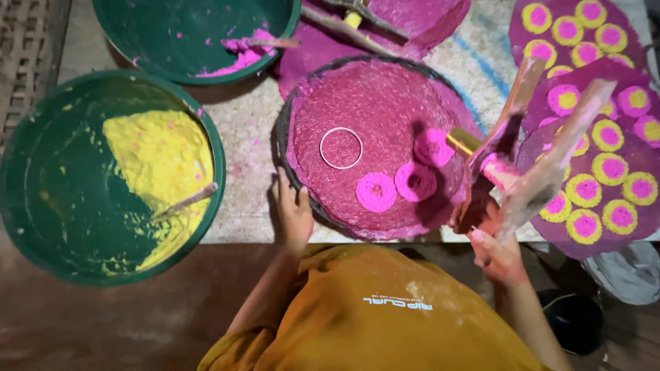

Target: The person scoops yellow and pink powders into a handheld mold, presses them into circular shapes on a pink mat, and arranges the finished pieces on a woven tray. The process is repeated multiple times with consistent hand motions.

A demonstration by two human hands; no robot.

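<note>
My left hand (292,214) rests on the near rim of a round woven tray (285,130) lined with magenta cloth. On the tray lie a thin white ring (341,148) and three pink coiled discs (376,192), close together at its right side. My right hand (496,253) grips the wooden handles of a lever press (543,148), whose brass barrel (463,141) hangs over the tray's right edge, just above the discs. Pink paste coats the press near the barrel.
A green basin (41,172) holding yellow dough (161,161) and a stick sits at the left. A second green basin (172,34) with pink dough (244,51) is behind it. Magenta trays (605,240) with several yellow-and-pink coils are stacked at the right.
</note>
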